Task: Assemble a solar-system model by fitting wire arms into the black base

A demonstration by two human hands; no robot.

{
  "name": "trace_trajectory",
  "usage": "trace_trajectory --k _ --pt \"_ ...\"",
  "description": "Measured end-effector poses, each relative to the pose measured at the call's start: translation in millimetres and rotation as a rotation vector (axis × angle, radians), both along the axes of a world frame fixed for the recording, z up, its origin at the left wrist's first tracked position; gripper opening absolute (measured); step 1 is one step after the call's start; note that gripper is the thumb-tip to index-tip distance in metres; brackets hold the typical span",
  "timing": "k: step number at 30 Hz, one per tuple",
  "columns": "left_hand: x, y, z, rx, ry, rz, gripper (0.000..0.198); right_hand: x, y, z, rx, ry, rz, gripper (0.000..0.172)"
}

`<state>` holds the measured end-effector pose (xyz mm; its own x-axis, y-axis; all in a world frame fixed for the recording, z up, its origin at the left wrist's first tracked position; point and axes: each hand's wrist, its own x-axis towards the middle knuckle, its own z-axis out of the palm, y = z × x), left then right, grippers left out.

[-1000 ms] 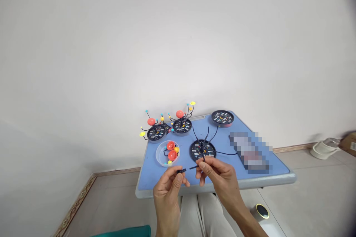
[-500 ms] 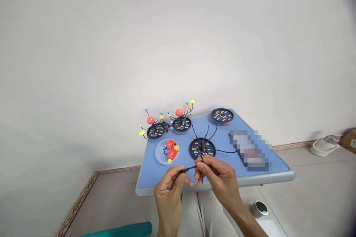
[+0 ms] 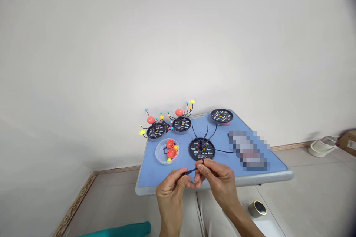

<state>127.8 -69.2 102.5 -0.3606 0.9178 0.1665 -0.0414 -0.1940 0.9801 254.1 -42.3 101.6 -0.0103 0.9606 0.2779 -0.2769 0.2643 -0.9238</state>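
My left hand (image 3: 171, 192) pinches the thicker end of a thin black plastic rod (image 3: 190, 172) between thumb and fingers. My right hand (image 3: 221, 181) grips the same rod near its other end, where a black ring-like curve shows above the fingertips. Both hands are close together over the table's near edge. Just beyond them a round black base (image 3: 194, 155) with printed labels stands on the table, several black curved arms rising from its centre. To its left, a clear round tub (image 3: 157, 154) holds red half-shells (image 3: 172, 153), small yellow and orange balls and black bits.
Two planet models with red balls, one at left (image 3: 151, 120) and one at centre (image 3: 179, 112), stand along the blue table's (image 3: 155, 177) back. Another round base (image 3: 221, 116) lies at back right. A blurred-out flat item (image 3: 249, 152) lies right. A dark-topped cylinder (image 3: 257, 209) stands below.
Both hands have shifted slightly right and down, drawing closer together around the rod. The right fingertips have moved a little away from the black base. The table's contents look the same.
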Motion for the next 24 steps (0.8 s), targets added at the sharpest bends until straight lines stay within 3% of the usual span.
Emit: trace_trajectory --k 6,9,12,15,18,21,24 --pt "2 0 -19.2 -0.009 0.004 0.022 0.027 -4 -4 -11.3 -0.032 0.005 -0.028 0.031" --pt "6 8 -21.0 -0.060 -0.031 -0.029 0.035 0 -2 -11.4 0.006 -0.058 -0.059 0.032" --pt "10 21 -17.9 -0.052 -0.056 -0.117 0.045 8 3 -10.4 0.134 -0.191 -0.221 0.024" --pt "15 33 -20.0 0.087 0.115 -0.037 0.035 9 7 -13.6 0.345 -0.357 -0.447 0.014" --pt "18 42 -30.2 0.316 0.383 0.026 0.019 -1 8 -18.7 0.550 -0.496 -0.549 0.016" --pt "20 52 -40.6 0.462 0.464 0.058 0.018 -7 11 -19.0 0.640 -0.616 -0.549 0.019" --pt "24 70 -44.5 0.438 0.388 0.107 0.018 10 29 -13.2 0.697 -0.701 -0.428 0.024"
